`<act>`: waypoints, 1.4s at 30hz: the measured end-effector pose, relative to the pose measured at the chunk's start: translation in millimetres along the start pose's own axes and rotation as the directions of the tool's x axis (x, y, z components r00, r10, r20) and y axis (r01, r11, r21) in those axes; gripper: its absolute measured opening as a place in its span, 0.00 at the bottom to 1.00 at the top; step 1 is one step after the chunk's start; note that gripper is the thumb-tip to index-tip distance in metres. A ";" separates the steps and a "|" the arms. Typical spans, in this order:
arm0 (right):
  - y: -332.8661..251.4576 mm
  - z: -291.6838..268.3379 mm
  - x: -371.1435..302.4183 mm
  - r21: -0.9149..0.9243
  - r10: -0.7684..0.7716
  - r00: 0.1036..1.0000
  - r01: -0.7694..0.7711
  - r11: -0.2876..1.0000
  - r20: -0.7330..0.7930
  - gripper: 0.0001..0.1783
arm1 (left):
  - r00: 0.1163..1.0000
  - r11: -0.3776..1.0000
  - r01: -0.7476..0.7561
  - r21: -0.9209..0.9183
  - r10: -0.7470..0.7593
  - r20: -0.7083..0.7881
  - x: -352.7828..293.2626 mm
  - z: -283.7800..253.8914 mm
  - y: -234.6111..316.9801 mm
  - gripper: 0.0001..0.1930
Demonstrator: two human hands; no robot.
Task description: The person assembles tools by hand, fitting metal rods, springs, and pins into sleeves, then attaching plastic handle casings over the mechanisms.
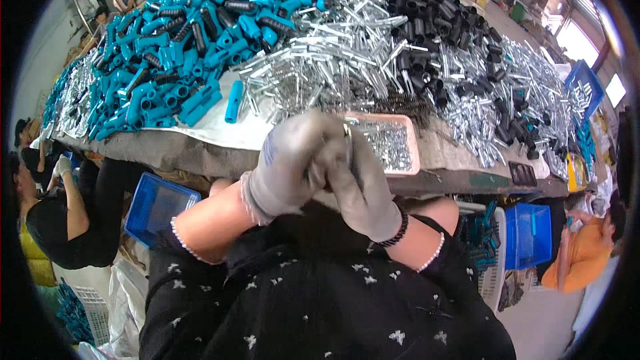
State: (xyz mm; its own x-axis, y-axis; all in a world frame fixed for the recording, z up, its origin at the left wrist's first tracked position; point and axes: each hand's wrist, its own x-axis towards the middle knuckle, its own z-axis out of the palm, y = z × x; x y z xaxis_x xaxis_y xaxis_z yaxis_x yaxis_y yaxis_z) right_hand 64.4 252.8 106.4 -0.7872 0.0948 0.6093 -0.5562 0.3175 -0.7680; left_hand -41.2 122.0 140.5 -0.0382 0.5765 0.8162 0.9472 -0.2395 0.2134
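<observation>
My left hand (287, 163) and my right hand (367, 193), both in grey work gloves, meet above my lap at the table edge. Their fingers are closed together and partly smeared by motion. A thin, dark, shiny sliver shows between the fingertips, too little of it to name. Just beyond my right hand sits a pink tray (416, 153) with small shiny metal parts (387, 145). Past my left hand, a single teal plastic tube (234, 101) lies on a white sheet (217, 127). Silvery metal rods (327, 60) are heaped straight ahead.
Teal plastic handles (153, 93) pile up at the left, black sleeves (433, 23) at the back right. Dark springs (403, 108) lie behind the tray. Blue crates (163, 203) stand beside me. People sit at left and right; another is across the table.
</observation>
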 end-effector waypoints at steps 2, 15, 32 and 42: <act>14.3 -3.7 -7.6 -0.007 0.097 0.995 -0.098 0.995 -0.017 0.30 | 0.880 0.928 0.372 -0.015 -0.358 -0.312 -14.6 18.1 -3.8 0.09; 49.4 -0.2 -88.0 0.527 0.375 0.921 -0.372 0.764 0.106 0.23 | 0.799 0.703 0.351 -0.619 -0.569 -0.194 -64.4 79.9 44.7 0.10; 116.3 -31.9 -160.9 0.670 0.786 0.355 -0.736 -0.100 0.507 0.23 | 0.750 0.822 0.569 -0.029 -0.505 0.428 -86.0 68.3 39.1 0.29; 38.6 -77.4 -77.1 0.012 0.566 0.822 -0.567 0.823 0.065 0.14 | 0.082 -0.449 0.815 -0.365 -0.536 0.841 -157.6 39.7 25.1 0.12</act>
State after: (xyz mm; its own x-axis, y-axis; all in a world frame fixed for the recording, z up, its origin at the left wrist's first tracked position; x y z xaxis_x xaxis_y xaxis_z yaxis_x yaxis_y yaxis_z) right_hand 124.3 330.8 45.0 -0.9792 0.1958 0.0537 -0.0144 0.1967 -0.9804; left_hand 1.2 56.2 -4.1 -0.2426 0.8321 -0.4987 -0.5727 0.2920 0.7659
